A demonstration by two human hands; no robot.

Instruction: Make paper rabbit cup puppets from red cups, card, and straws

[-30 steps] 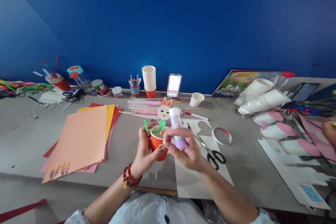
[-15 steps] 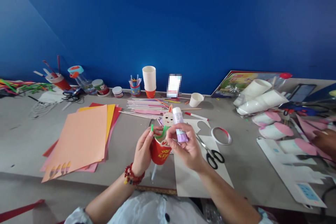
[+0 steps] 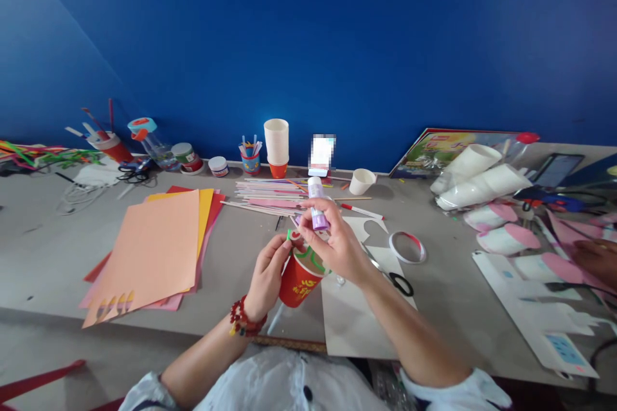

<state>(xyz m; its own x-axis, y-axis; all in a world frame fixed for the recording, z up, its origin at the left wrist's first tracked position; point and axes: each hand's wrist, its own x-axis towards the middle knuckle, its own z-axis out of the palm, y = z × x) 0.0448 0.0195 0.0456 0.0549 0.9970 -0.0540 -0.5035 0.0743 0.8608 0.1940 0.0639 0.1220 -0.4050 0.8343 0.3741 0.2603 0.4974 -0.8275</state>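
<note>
My left hand [image 3: 267, 275] is closed round a red paper cup [image 3: 297, 281] held tilted above the grey table [image 3: 43, 257], and its fingertips pinch a green pipe cleaner [image 3: 313, 259] that loops at the cup's rim. My right hand [image 3: 337, 243] is closed on a purple glue stick [image 3: 316, 209], its white cap pointing away from me, and reaches over the cup's mouth. The paper rabbit face is hidden behind my right hand. A white sheet [image 3: 354, 321] lies under both hands.
A stack of orange, yellow and red paper [image 3: 149, 250] lies to the left. Black-handled scissors [image 3: 398, 281] and a tape ring [image 3: 407, 247] sit right of my hands. Sticks [image 3: 267, 196], stacked cups [image 3: 276, 144] and jars line the back. Another person's hand [image 3: 595, 253] rests among pink-and-white cut-outs at far right.
The cup has tipped with its mouth to the right and sunk lower. My right hand with the glue stick moved up and over the cup, covering the rabbit face.
</note>
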